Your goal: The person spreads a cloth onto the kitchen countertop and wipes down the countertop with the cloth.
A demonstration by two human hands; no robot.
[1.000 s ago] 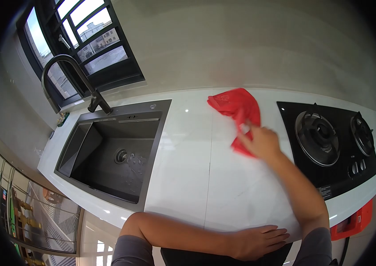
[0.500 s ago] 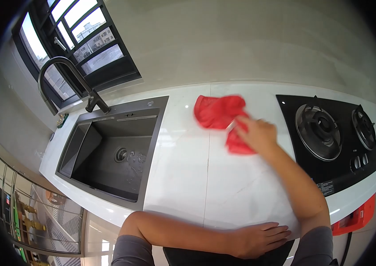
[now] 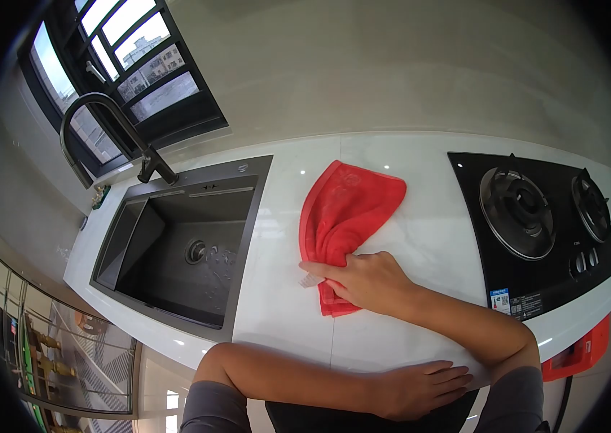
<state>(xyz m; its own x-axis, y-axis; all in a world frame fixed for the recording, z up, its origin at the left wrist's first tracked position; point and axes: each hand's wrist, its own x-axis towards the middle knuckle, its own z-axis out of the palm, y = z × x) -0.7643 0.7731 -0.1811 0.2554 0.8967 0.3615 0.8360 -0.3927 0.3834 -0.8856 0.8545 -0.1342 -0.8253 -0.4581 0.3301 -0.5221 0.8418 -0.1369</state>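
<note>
A red cloth [image 3: 352,206] lies on the white countertop [image 3: 284,216], its upper part spread out and its lower part bunched. My right hand [image 3: 370,281] is closed on the bunched part, with a short end hanging out below the fingers. A small whitish tag [image 3: 310,280] sticks out at the left by the fingertips. My left hand [image 3: 424,390] rests flat at the counter's front edge, fingers stretched to the right, holding nothing. The left forearm lies across in front of my body.
To the left is a dark sink [image 3: 176,252] with water drops in it and a tall black faucet [image 3: 114,133] behind. A black gas hob [image 3: 536,224] is set into the counter at the right. Below it, a red object [image 3: 579,353] shows beside the counter. A window [image 3: 132,65] stands at the back left.
My right hand has moved the red cloth toward me and to the left. The cloth's far part now trails flatter behind the hand. My left hand has stayed in place.
</note>
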